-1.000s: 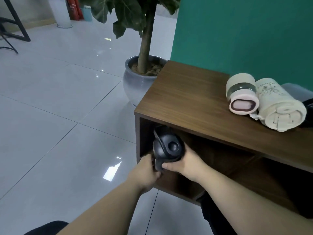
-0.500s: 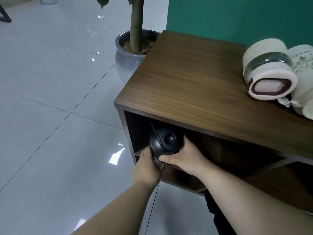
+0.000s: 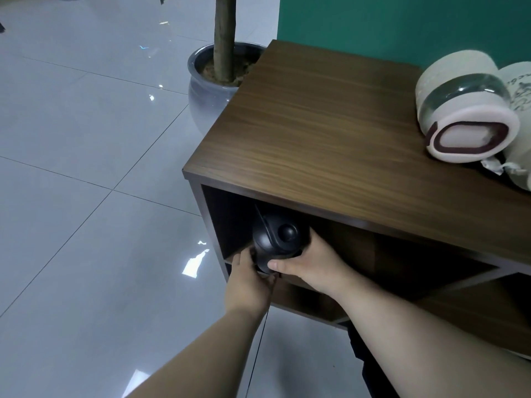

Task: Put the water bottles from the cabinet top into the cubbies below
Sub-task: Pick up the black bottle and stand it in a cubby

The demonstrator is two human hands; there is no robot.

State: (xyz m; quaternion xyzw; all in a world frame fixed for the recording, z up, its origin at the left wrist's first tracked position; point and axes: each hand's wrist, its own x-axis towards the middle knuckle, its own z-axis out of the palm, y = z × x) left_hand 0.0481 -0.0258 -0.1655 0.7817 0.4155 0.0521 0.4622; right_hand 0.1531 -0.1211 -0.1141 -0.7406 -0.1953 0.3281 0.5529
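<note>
A black water bottle [image 3: 277, 237] stands upright at the mouth of the top-left cubby of the brown wooden cabinet [image 3: 330, 139]; I see its round lid from above. My left hand [image 3: 247, 280] grips its lower left side, and my right hand [image 3: 310, 262] wraps its right side. On the cabinet top at the right lies a cream and pink bottle [image 3: 465, 110] on its side. A cream bottle [image 3: 520, 90] with writing lies beside it, cut off by the frame edge.
A grey pot [image 3: 207, 90] with a tree trunk stands on the floor behind the cabinet's left end. A green wall [image 3: 402, 21] backs the cabinet. Glossy grey floor tiles [image 3: 86, 196] spread to the left. More cubbies [image 3: 402, 271] continue to the right.
The black bottle has gone further into the top-left cubby with both hands on it. My view has dropped and moved closer to the cabinet.
</note>
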